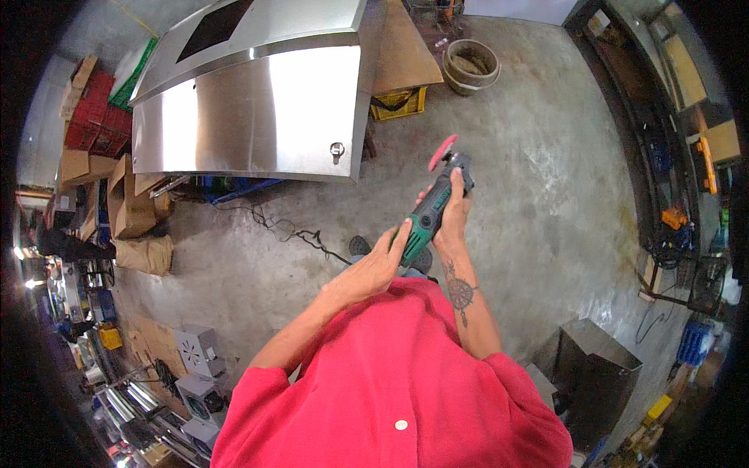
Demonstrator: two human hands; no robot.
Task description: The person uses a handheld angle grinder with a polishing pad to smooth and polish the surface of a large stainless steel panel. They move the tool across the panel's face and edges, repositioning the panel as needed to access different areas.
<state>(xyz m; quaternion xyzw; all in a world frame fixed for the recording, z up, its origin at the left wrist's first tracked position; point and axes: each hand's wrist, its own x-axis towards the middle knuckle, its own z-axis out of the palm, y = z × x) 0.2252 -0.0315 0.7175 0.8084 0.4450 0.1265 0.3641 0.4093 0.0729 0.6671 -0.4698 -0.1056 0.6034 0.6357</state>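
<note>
I hold a green and black angle grinder [427, 219] in front of my body, above the floor. A pinkish-red disc [441, 154] is fitted at its far end, standing edge-on and touching nothing. My right hand [454, 216] wraps round the front of the body, with the thumb lying along its top near the head. Closed about the rear of the green handle is my left hand [385, 260]. A black power cord [313, 237] runs loosely over the floor on the left toward the grinder.
A large brushed-steel cabinet or hood [250, 117] stands ahead on the left. Stacked buckets [471, 65] and a yellow crate [399, 105] are farther off. Shelving [624, 101] lines the right side. A dark metal bin [597, 363] stands at the near right. Cardboard boxes [131, 199] lie left.
</note>
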